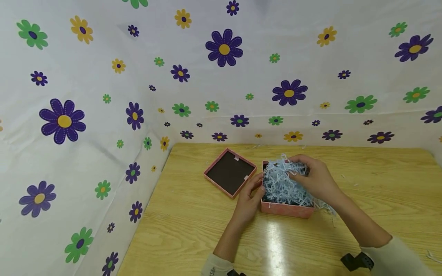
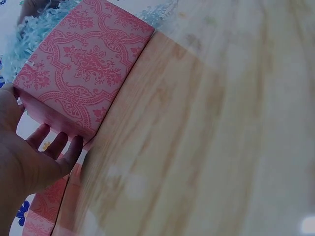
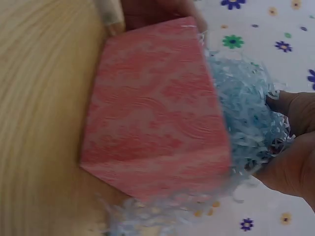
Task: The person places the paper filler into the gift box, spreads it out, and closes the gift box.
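Observation:
A pink patterned box (image 1: 287,209) stands on the table, heaped with light blue shredded paper (image 1: 284,184). My left hand (image 1: 248,203) rests against the box's left wall, its fingers spread along that side and the thumb at the upper edge. From above, my right hand (image 1: 315,179) grips a bunch of the shreds at the top of the heap, thumb and fingers apart with paper between them. The right wrist view shows the heap bulging over the box rim next to that hand (image 3: 295,142). Whatever lies under the paper is hidden.
The box's lid (image 1: 229,172) lies inside up, left of the box, with a dark inner face. Loose shreds (image 1: 324,207) spill at the box's right side, and stray bits dot the wooden table (image 1: 183,230). Flower-printed sheeting (image 1: 255,76) rises behind and at left.

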Tool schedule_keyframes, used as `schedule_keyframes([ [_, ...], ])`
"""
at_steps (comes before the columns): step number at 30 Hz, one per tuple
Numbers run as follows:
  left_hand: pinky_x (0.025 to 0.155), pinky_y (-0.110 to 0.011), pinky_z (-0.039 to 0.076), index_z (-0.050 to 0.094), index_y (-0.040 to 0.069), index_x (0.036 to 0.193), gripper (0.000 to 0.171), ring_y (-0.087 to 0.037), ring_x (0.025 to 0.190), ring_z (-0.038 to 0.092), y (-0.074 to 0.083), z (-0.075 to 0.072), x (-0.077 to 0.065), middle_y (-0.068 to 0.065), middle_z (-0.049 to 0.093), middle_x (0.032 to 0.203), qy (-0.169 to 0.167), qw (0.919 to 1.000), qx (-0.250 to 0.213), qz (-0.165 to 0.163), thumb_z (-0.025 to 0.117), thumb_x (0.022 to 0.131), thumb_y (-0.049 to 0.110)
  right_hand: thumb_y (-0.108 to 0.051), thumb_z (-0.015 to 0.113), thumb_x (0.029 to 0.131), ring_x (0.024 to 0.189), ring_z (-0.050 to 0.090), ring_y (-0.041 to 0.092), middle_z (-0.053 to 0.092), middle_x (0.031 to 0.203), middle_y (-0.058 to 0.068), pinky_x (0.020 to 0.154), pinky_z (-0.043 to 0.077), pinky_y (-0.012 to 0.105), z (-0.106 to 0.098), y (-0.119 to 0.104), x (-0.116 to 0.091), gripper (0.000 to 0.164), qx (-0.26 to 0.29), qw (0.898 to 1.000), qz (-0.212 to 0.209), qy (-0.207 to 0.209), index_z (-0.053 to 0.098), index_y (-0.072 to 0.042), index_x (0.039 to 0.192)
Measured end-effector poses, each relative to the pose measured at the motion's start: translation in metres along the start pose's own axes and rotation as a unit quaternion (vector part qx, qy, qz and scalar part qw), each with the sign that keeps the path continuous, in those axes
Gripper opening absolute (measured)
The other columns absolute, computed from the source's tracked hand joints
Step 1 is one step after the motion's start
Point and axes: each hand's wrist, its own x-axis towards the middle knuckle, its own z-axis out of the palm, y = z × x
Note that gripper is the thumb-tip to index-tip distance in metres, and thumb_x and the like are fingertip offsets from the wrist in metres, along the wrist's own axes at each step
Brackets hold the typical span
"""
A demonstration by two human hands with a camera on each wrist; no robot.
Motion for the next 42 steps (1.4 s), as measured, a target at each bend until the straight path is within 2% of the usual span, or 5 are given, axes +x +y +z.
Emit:
schedule_keyframes([
  [11, 0.113, -0.043, 0.047, 0.051, 0.031, 0.158, 0.047, -0.025, 0.144, 0.05, 0.002, 0.001, -0.001, 0.005, 0.05, 0.159, -0.006, 0.9999, 0.009, 0.007, 0.054, 0.112, 0.022, -0.004, 0.078, 0.093, 0.126, 0.061, 0.047, 0.067, 0.134, 0.025, 0.101, 0.05, 0.066, 0.029, 0.016, -0.003, 0.036, -0.05, 0.997, -0.012, -0.049, 0.07, 0.0, 0.128],
  [19, 0.112, -0.039, 0.048, 0.052, 0.029, 0.157, 0.046, -0.024, 0.144, 0.051, 0.003, 0.003, 0.0, 0.003, 0.052, 0.158, -0.006, 1.0, 0.005, 0.003, 0.055, 0.112, 0.022, -0.014, 0.081, 0.095, 0.125, 0.062, 0.044, 0.068, 0.134, 0.016, 0.101, 0.05, 0.065, -0.006, 0.017, -0.009, 0.042, -0.019, 0.999, -0.025, -0.045, 0.069, -0.005, 0.134],
  [28, 0.114, -0.039, 0.046, 0.051, 0.029, 0.158, 0.047, -0.024, 0.145, 0.05, 0.0, 0.002, -0.001, 0.002, 0.051, 0.159, -0.004, 1.0, 0.002, 0.002, 0.056, 0.111, 0.022, -0.016, 0.077, 0.099, 0.113, 0.055, -0.008, 0.064, 0.129, -0.006, 0.091, 0.041, 0.002, -0.073, 0.067, -0.039, 0.043, -0.018, 0.999, 0.023, 0.019, 0.065, -0.007, 0.139],
  [34, 0.111, -0.036, 0.048, 0.052, 0.031, 0.157, 0.046, -0.023, 0.143, 0.052, 0.0, 0.001, 0.0, 0.003, 0.054, 0.155, -0.002, 0.9999, -0.011, 0.0, 0.056, 0.111, 0.025, -0.015, 0.075, 0.1, 0.115, 0.05, -0.015, 0.054, 0.133, -0.027, 0.089, 0.044, 0.005, -0.081, 0.114, -0.07, 0.051, 0.011, 0.998, 0.05, -0.031, 0.058, -0.003, 0.146],
  [42, 0.114, -0.039, 0.046, 0.051, 0.029, 0.158, 0.047, -0.022, 0.142, 0.052, 0.001, 0.002, -0.001, 0.003, 0.052, 0.157, 0.0, 1.0, -0.002, -0.002, 0.056, 0.112, 0.022, -0.01, 0.089, 0.085, 0.124, 0.048, -0.014, 0.06, 0.144, -0.003, 0.093, 0.048, 0.012, -0.052, 0.135, -0.087, 0.069, -0.011, 0.996, -0.031, -0.082, 0.059, -0.006, 0.147],
])
